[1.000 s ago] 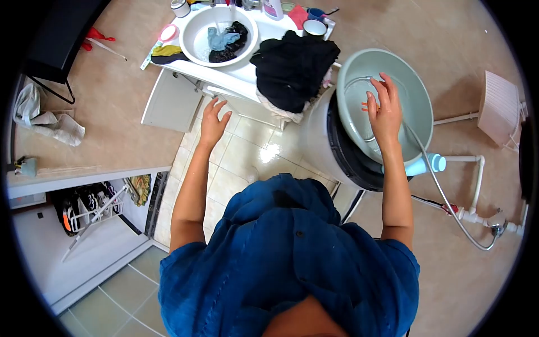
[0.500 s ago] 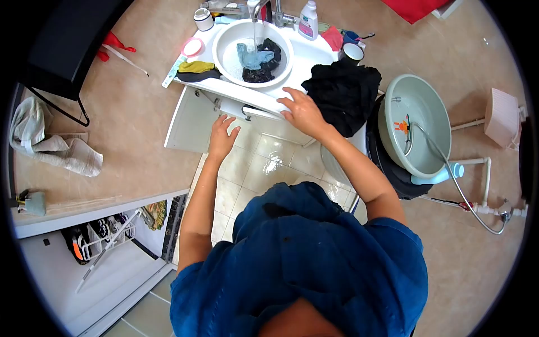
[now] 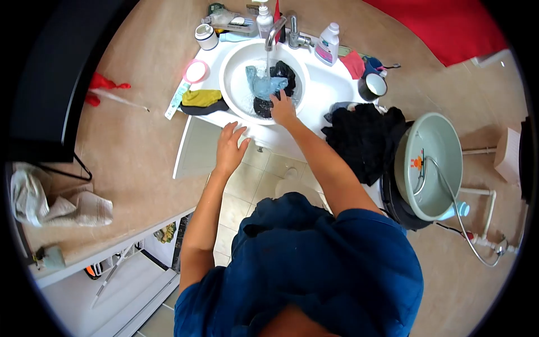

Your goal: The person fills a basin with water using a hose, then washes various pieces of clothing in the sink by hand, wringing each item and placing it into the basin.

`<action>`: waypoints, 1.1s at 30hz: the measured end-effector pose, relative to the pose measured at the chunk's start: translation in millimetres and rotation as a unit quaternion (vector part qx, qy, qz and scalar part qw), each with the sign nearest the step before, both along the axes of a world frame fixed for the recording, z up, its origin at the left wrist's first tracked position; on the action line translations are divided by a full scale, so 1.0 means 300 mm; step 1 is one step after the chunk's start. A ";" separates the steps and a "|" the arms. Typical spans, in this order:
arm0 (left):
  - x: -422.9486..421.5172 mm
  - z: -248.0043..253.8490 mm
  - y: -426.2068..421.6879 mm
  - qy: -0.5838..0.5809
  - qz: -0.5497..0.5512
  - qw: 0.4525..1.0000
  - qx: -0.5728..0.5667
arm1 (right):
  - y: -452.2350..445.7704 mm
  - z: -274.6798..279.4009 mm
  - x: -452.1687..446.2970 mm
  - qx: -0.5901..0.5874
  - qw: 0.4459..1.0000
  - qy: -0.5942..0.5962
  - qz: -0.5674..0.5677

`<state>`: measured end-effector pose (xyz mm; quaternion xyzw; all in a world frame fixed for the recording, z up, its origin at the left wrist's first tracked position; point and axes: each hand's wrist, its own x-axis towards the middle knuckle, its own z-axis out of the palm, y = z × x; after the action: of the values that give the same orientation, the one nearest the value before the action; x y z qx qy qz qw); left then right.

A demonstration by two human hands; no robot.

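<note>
Water runs from the faucet [image 3: 276, 32] into a round white basin [image 3: 224, 84]. A light blue plastic bag [image 3: 263, 85] and crumpled black plastic [image 3: 285, 73] lie wet in it. My right hand [image 3: 283, 108] reaches over the basin's near rim, fingers apart at the lower edge of the blue bag and the black plastic; its fingertips are partly lost against them. Just in front of the counter edge, my left hand [image 3: 230, 149] hovers with fingers spread and holds nothing. Beside it on the counter lie a yellow cloth [image 3: 201, 98] and a dark grey cloth [image 3: 205, 108].
A heap of black clothes [image 3: 365, 137] lies at the counter's right end. Beyond it a grey-green tub [image 3: 435, 194] holds a shower hose. A detergent bottle [image 3: 327, 45], a dark mug [image 3: 373, 86] and a pink-rimmed container [image 3: 196, 71] stand around the basin.
My right hand has moved from the counter edge into the basin, to the plastic bags. My left hand stays raised before the counter. The cabinet door has swung further in, and the view has shifted.
</note>
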<state>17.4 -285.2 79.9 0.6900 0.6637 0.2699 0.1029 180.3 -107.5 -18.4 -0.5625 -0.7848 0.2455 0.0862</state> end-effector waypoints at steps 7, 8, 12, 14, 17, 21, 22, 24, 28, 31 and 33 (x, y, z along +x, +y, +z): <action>-0.033 -0.027 0.298 -0.003 -0.050 0.999 -0.019 | 0.077 -0.097 -0.128 -0.122 0.987 -0.072 0.073; -0.033 -0.042 0.332 -0.001 -0.055 0.998 -0.024 | 0.081 -0.113 -0.127 -0.133 0.985 -0.077 0.083; -0.055 -0.137 0.485 0.026 -0.103 0.994 -0.027 | 0.109 -0.155 -0.087 -0.099 0.986 -0.082 0.107; -0.071 -0.198 0.577 0.054 -0.134 0.989 -0.036 | 0.139 -0.191 -0.078 -0.060 0.991 -0.062 0.098; -0.086 -0.307 0.722 0.102 -0.175 0.978 -0.048 | 0.162 -0.223 -0.087 -0.030 0.994 -0.080 0.066; -0.088 -0.418 0.865 0.120 -0.194 0.968 -0.109 | 0.153 -0.128 -0.102 -0.039 0.996 -0.050 0.056; -0.082 -0.426 0.897 0.114 -0.192 0.967 -0.122 | 0.140 -0.063 -0.099 -0.020 0.997 -0.032 0.071; -0.073 -0.434 0.950 0.084 -0.188 0.959 -0.193 | 0.122 0.047 -0.100 0.037 0.996 0.030 0.081; -0.073 -0.520 0.998 -0.036 -0.174 0.936 -0.303 | 0.107 0.166 -0.095 0.147 0.972 0.183 0.004; -0.094 -0.662 1.009 -0.296 -0.176 0.844 -0.412 | 0.095 0.139 -0.075 0.217 0.930 0.248 -0.161; -0.066 -0.602 0.983 -0.322 -0.104 0.835 -0.434 | 0.087 0.022 -0.068 0.081 0.863 0.378 -0.325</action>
<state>-2.5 9.6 -100.7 0.5138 0.5662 0.1489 0.6271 159.9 -81.5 -11.7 -0.6407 -0.4819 0.3327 0.4966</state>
